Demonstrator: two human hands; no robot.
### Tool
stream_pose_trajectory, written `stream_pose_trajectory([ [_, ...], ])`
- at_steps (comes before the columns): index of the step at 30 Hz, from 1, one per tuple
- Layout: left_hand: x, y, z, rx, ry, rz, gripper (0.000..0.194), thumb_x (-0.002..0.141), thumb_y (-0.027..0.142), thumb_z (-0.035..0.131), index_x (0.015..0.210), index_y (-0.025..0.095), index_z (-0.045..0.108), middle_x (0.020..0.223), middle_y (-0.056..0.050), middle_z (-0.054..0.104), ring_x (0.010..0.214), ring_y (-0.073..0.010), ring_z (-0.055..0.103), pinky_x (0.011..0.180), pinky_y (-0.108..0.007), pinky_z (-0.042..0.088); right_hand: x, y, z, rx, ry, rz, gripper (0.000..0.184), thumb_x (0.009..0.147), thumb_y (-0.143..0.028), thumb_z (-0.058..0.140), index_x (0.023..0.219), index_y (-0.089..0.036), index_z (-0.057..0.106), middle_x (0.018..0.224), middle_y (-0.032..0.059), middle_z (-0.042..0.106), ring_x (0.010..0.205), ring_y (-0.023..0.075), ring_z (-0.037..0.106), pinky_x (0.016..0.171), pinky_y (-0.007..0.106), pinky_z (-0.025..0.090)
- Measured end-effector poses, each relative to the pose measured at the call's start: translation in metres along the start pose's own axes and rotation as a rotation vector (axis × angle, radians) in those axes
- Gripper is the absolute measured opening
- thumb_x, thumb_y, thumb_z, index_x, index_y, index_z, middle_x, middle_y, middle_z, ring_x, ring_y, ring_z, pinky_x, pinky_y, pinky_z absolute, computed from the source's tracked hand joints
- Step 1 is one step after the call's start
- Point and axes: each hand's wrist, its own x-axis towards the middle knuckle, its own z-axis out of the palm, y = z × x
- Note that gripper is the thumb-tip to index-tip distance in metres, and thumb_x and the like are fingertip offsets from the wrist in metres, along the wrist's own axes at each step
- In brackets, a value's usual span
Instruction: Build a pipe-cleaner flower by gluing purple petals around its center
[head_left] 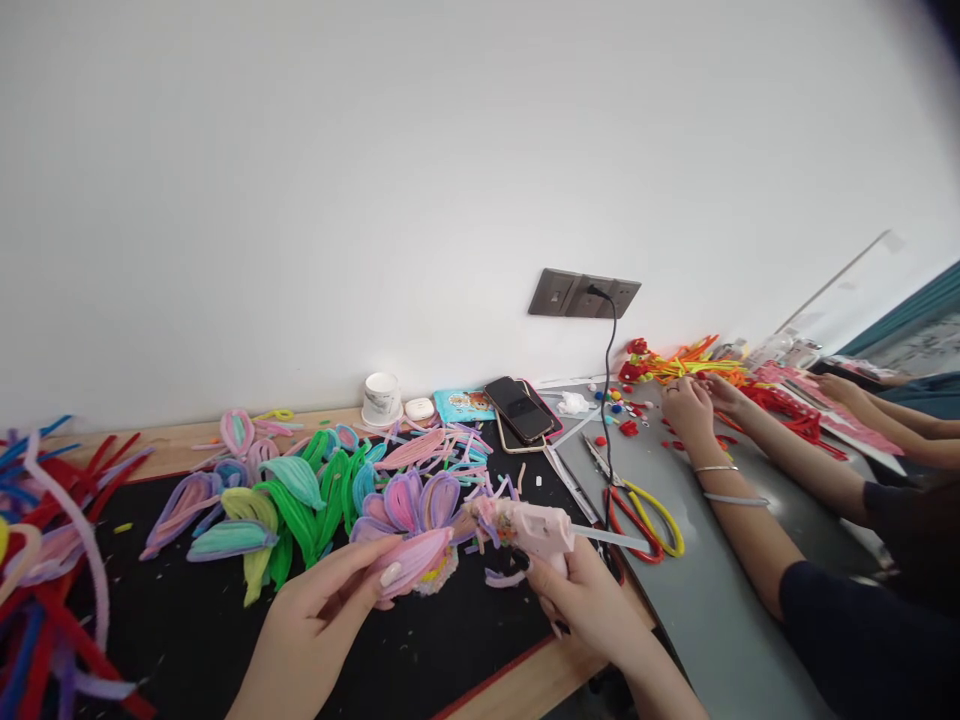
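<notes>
My left hand pinches a pink pipe-cleaner petal between thumb and fingers. In my right hand is a pale pink hot glue gun, a clear glue stick jutting from its back. The gun's nozzle end, smeared with residue, points left toward the petal; whether they touch I cannot tell. Just behind the petal lies a purple and pink pipe-cleaner flower. Further left, green pipe-cleaner leaves and other finished petals rest on the black mat.
Pliers with red and yellow handles lie to the right. Phones and a white cup stand by the wall. A black cord hangs from the socket. Loose pipe cleaners fill the left. A co-worker's hands work at right.
</notes>
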Motion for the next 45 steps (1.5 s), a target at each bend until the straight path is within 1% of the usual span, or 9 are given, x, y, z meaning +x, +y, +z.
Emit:
stream_pose_trajectory([
  [3, 0.001, -0.001, 0.0, -0.016, 0.02, -0.024, 0.026, 0.064, 0.045, 0.074, 0.08, 0.024, 0.078, 0.076, -0.002, 0.077, 0.049, -0.0169, 0.068, 0.05, -0.02, 0.058, 0.003, -0.007, -0.014, -0.208, 0.134, -0.145, 0.022, 0.084, -0.035, 0.053, 0.093, -0.017, 0.062, 0.06, -0.0013, 0.053, 0.062, 0.0166, 0.054, 0.059, 0.026, 0.043],
  [6, 0.001, -0.002, 0.0, -0.025, 0.029, -0.044, 0.031, 0.061, 0.048, 0.075, 0.08, 0.024, 0.078, 0.074, -0.003, 0.076, 0.049, -0.0177, 0.068, 0.049, -0.021, 0.057, 0.01, -0.01, -0.034, -0.424, 0.293, -0.217, 0.02, 0.085, -0.036, 0.05, 0.087, -0.019, 0.062, 0.067, 0.0013, 0.058, 0.068, 0.0198, 0.056, 0.064, 0.028, 0.043],
  [10, 0.001, -0.002, -0.001, -0.006, -0.017, -0.036, 0.034, 0.067, 0.05, 0.071, 0.085, 0.022, 0.077, 0.061, -0.002, 0.073, 0.049, -0.0175, 0.066, 0.05, -0.02, 0.057, 0.028, -0.004, -0.058, -0.786, 0.454, -0.105, 0.018, 0.088, -0.031, 0.044, 0.092, -0.019, 0.057, 0.076, 0.0034, 0.063, 0.07, 0.0201, 0.06, 0.06, 0.026, 0.038],
  [16, -0.002, -0.012, -0.004, 0.02, -0.026, -0.027, 0.039, 0.072, 0.052, 0.066, 0.093, 0.02, 0.073, 0.057, -0.001, 0.07, 0.05, -0.0164, 0.064, 0.05, -0.019, 0.056, 0.047, 0.004, -0.074, -1.158, 0.47, 0.098, 0.014, 0.092, -0.024, 0.042, 0.097, -0.015, 0.051, 0.098, 0.0135, 0.064, 0.086, 0.0228, 0.064, 0.063, 0.027, 0.04],
  [24, 0.0, -0.022, -0.005, 0.021, -0.041, -0.047, 0.039, 0.073, 0.052, 0.066, 0.096, 0.021, 0.072, 0.06, -0.001, 0.07, 0.053, -0.017, 0.065, 0.053, -0.02, 0.056, 0.045, 0.002, -0.074, -1.243, 0.437, 0.114, 0.019, 0.094, -0.024, 0.04, 0.104, -0.014, 0.052, 0.103, 0.0143, 0.062, 0.089, 0.0244, 0.066, 0.064, 0.028, 0.044],
  [33, 0.0, -0.024, -0.007, 0.018, -0.048, -0.038, 0.039, 0.074, 0.052, 0.065, 0.096, 0.02, 0.072, 0.06, -0.001, 0.07, 0.052, -0.0165, 0.065, 0.053, -0.02, 0.056, 0.038, 0.01, -0.085, -1.045, 0.736, 0.175, 0.032, 0.095, -0.026, 0.03, 0.12, -0.011, 0.045, 0.115, 0.0186, 0.058, 0.092, 0.0249, 0.064, 0.065, 0.029, 0.043],
  [41, -0.002, -0.009, -0.003, -0.029, -0.036, -0.033, 0.04, 0.072, 0.052, 0.066, 0.092, 0.018, 0.071, 0.057, -0.001, 0.069, 0.05, -0.0169, 0.064, 0.05, -0.022, 0.056, 0.047, 0.025, -0.096, -1.207, 0.65, 0.387, 0.029, 0.092, -0.02, 0.037, 0.108, -0.004, 0.056, 0.103, 0.0242, 0.059, 0.1, 0.0349, 0.059, 0.076, 0.04, 0.044],
  [43, -0.001, -0.006, 0.001, -0.065, -0.044, -0.035, 0.038, 0.073, 0.051, 0.066, 0.092, 0.017, 0.069, 0.058, -0.002, 0.069, 0.051, -0.0173, 0.064, 0.05, -0.023, 0.056, 0.046, 0.027, -0.099, -1.208, 0.674, 0.379, 0.033, 0.091, -0.027, 0.041, 0.112, -0.006, 0.056, 0.106, 0.0235, 0.057, 0.102, 0.0378, 0.056, 0.077, 0.044, 0.045],
  [45, -0.002, -0.005, 0.004, -0.113, -0.05, -0.042, 0.034, 0.076, 0.047, 0.065, 0.093, 0.018, 0.068, 0.059, -0.001, 0.069, 0.052, -0.0168, 0.064, 0.05, -0.023, 0.055, 0.041, 0.026, -0.099, -1.18, 0.76, 0.273, 0.037, 0.088, -0.028, 0.045, 0.118, -0.009, 0.056, 0.108, 0.0215, 0.056, 0.101, 0.0369, 0.054, 0.079, 0.045, 0.044],
])
